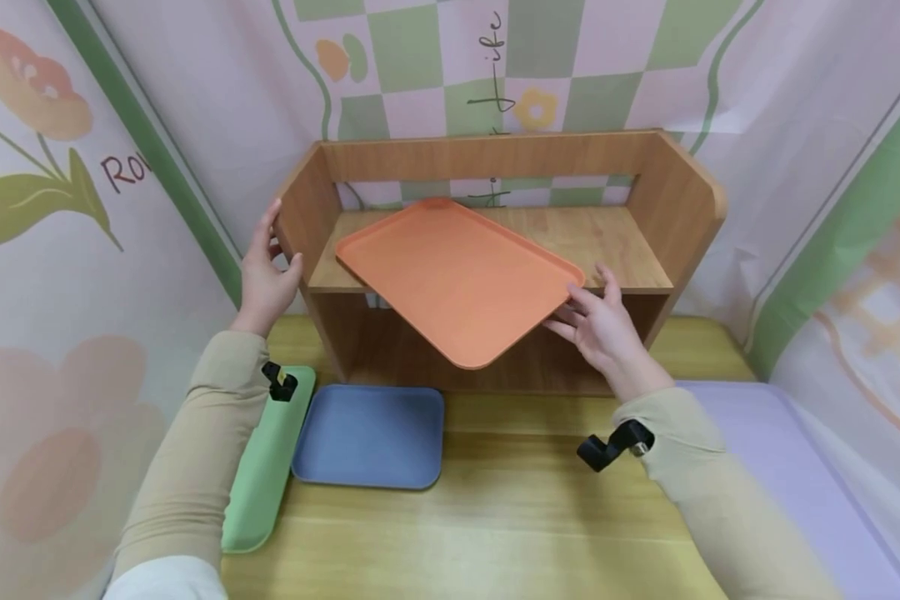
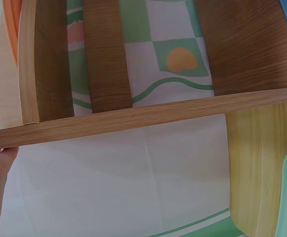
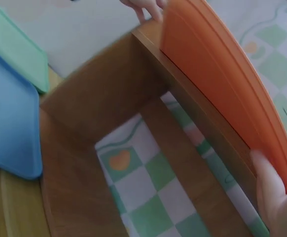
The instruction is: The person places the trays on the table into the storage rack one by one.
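Head view shows the right hand (image 1: 607, 329) at the middle right of the frame. Its fingers are straight and spread a little, and the tips touch the right edge of the orange tray (image 1: 457, 279). The tray lies just to the left of those fingers. It sits crooked on the wooden shelf (image 1: 615, 242), with its long side running from the upper left down to the lower right, and its near corner sticks out past the front edge of the shelf. The right hand is the one on the tray. The left hand (image 1: 266, 275) is apart from the tray, at the left side wall of the shelf, with its fingers curled around the wall's edge. Lower left in the frame, a blue tray (image 1: 371, 433) lies flat on the table (image 1: 495, 517), and a green tray (image 1: 266, 467) lies just beside it.
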### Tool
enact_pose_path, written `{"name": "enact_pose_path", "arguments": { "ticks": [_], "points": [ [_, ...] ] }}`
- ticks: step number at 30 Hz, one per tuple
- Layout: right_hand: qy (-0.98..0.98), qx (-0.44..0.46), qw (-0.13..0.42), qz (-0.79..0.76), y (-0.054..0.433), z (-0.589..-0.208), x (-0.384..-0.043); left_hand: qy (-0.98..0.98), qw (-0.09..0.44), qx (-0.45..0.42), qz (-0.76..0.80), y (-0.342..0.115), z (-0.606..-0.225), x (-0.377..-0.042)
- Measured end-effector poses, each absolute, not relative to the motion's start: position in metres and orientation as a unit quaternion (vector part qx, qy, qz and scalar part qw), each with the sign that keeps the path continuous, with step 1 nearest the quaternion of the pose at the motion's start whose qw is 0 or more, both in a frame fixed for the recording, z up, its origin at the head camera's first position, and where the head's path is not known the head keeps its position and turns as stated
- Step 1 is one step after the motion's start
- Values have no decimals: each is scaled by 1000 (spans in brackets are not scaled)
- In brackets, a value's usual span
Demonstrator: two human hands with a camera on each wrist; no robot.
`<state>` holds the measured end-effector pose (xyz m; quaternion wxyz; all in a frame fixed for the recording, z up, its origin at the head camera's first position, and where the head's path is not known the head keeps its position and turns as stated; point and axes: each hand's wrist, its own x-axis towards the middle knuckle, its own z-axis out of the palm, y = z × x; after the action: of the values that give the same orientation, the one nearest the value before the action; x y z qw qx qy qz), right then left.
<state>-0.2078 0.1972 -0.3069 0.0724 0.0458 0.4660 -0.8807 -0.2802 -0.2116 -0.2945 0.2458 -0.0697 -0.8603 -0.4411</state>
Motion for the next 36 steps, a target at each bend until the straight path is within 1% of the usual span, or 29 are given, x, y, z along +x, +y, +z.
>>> {"name": "enact_pose_path", "arguments": {
  "ticks": [5,13,22,25,32,36],
  "points": [
    [451,40,104,-886,205,-307,-215,-864,240,-63,-439,-210,-293,-280],
    [452,9,138,-881,196,-309,-204,-861,238,-68,-445,-210,-291,-281],
    [437,13,150,-887,186,-312,-192,-862,236,-66,-444,-210,-292,-279],
    [431,-5,167,-887,186,-314,-193,-860,243,-73,-444,-210,-292,-279],
    [453,-90,226,-857,181,-316,-191,-856,253,-83,-444,-211,-294,-282],
    [471,-97,245,-842,171,-315,-189,-854,255,-86,-446,-212,-295,-281]
  ]
}}
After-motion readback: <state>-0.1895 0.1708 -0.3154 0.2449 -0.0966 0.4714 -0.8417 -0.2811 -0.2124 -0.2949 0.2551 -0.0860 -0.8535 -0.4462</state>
